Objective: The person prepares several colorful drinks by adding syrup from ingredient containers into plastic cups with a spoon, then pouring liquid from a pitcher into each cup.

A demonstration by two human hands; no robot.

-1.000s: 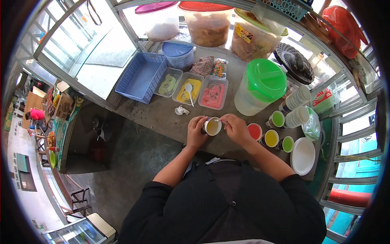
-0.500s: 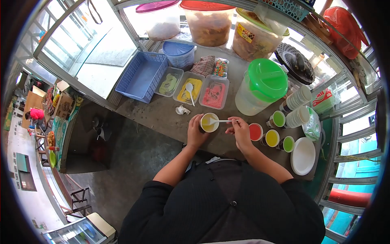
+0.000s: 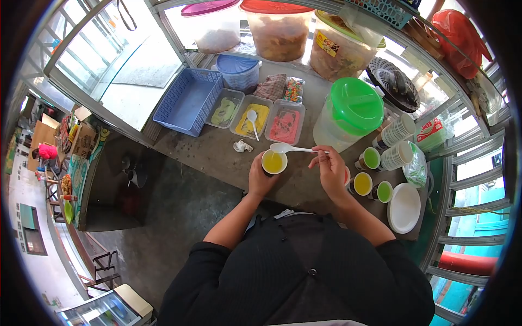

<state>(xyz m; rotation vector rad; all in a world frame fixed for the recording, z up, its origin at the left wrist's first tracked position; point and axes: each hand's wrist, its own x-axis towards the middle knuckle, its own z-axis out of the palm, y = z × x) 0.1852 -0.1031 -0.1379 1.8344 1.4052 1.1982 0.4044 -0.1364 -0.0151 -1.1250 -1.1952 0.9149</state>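
My left hand [image 3: 261, 180] is wrapped round a paper cup [image 3: 274, 162] with yellow liquid in it. A white plastic spoon [image 3: 291, 148] is pinched in my right hand [image 3: 329, 168], its bowl over the cup's far rim. Beyond the cup stand tubs of green paste [image 3: 224, 110], yellow paste [image 3: 252, 128] and pink paste [image 3: 285, 124]. Another white spoon [image 3: 253, 120] rests in the yellow tub. To the right are a filled yellow cup [image 3: 361, 184] and two green cups [image 3: 371, 158]; my right hand partly hides a red cup [image 3: 347, 175].
A lidded green-topped pitcher [image 3: 348, 117] stands behind my right hand. Stacked paper cups [image 3: 398, 155] and white plates [image 3: 404, 208] sit at right. A blue basket [image 3: 187, 103] lies at left, a crumpled tissue [image 3: 242, 145] near the tubs. Big lidded containers [image 3: 277, 35] line the back.
The spoon has come up out of the cup, its bowl now above the far rim. My right hand has moved slightly right and up, covering part of the red cup.
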